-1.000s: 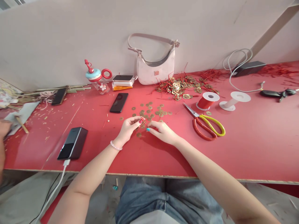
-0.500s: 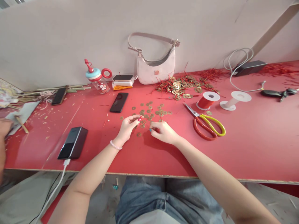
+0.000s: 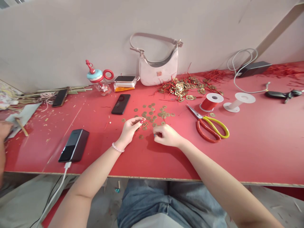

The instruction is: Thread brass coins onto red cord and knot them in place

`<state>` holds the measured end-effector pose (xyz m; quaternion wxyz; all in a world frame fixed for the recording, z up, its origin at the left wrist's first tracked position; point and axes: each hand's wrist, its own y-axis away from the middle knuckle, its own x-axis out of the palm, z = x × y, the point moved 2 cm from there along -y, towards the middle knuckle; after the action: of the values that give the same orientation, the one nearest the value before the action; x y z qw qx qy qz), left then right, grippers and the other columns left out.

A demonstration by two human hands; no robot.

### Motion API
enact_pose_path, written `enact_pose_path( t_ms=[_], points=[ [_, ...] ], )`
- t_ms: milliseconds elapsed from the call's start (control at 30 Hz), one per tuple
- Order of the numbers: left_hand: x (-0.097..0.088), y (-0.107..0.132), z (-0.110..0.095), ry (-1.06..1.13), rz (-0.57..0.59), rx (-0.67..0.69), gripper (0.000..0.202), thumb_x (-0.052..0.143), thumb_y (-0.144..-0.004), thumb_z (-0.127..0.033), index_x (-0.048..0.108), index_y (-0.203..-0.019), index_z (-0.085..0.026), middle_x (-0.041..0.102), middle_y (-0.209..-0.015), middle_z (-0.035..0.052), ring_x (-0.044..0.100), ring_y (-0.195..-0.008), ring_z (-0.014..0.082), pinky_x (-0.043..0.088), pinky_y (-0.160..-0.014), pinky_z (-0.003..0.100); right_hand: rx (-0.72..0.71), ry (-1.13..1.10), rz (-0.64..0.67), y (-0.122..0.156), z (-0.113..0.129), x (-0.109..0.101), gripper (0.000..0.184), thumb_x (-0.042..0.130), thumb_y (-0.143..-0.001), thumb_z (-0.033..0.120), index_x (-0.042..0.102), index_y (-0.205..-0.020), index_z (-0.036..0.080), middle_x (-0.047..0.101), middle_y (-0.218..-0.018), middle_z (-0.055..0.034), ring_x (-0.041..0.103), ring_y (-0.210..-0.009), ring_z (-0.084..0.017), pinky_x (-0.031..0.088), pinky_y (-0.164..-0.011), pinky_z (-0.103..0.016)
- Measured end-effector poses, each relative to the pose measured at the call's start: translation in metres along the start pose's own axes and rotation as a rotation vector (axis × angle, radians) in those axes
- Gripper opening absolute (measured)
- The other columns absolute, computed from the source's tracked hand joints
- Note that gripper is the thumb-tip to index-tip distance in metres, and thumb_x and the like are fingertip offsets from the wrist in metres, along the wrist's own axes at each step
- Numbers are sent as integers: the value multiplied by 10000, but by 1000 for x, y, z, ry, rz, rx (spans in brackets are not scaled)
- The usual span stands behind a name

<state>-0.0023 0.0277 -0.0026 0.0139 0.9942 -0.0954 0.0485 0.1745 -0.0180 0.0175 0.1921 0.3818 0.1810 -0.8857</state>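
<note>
My left hand, with a pink bead bracelet at the wrist, is closed in a pinch over the loose coins. A red string shows at its fingertips. Just to the right, my right hand has its fingers curled in and pressed together; whatever lies between them is hidden. Several brass-coloured coins with holes are scattered on the table beyond and between both hands. Farther back lies a heap of coins tied with red strings.
Scissors, a spool of red string and a bare white spool are on the right of the red table. A phone, straw cup, handbag and power bank surround the work. Another person's hand is far left.
My right hand has shifted very slightly to the right, with its fingers a little more curled. My left hand stays in nearly the same place.
</note>
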Motion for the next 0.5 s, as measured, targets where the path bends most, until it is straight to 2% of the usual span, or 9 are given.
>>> enact_pose_path(
  t_ms=[100, 167, 267, 333, 500],
  points=[
    [1, 2, -3, -65, 56, -17, 192, 658, -717, -291, 689, -845, -152, 669, -915, 62, 466, -577, 57, 372, -514, 187, -3, 29, -1, -1, 0, 1, 145, 428, -681, 119, 371, -561, 177, 381, -513, 48, 299, -481, -67, 245, -502, -207],
    [2, 4, -5, -98, 128, -26, 186, 643, -740, -299, 682, -860, -162, 657, -978, 66, 518, -666, 81, 407, -563, 193, 0, 15, -60, -1, -1, 1, 138, 427, -751, 155, 426, -616, 183, 430, -554, 38, 351, -507, -76, 281, -523, -205],
    [7, 7, -8, -170, 252, 4, 172, 623, -763, -303, 678, -858, -171, 619, -1074, 72, 559, -874, 142, 446, -691, 232, 16, -76, -195, -2, -3, -1, 84, 433, -808, 184, 515, -816, 198, 540, -690, 9, 461, -598, -96, 359, -579, -209],
    [9, 8, -8, -224, 317, 32, 174, 618, -768, -317, 681, -842, -173, 589, -1109, 75, 550, -951, 173, 453, -734, 261, -7, -127, -267, -2, -5, -4, 144, 443, -816, 174, 529, -927, 205, 579, -770, -13, 505, -662, -112, 404, -625, -224],
    [11, 9, -7, -295, 354, 78, 199, 595, -788, -346, 680, -853, -179, 545, -1088, 73, 543, -920, 170, 466, -735, 283, -150, -138, -313, -3, -7, -4, 146, 456, -807, 136, 564, -880, 203, 586, -856, -45, 550, -784, -138, 461, -734, -274]
  ],
)
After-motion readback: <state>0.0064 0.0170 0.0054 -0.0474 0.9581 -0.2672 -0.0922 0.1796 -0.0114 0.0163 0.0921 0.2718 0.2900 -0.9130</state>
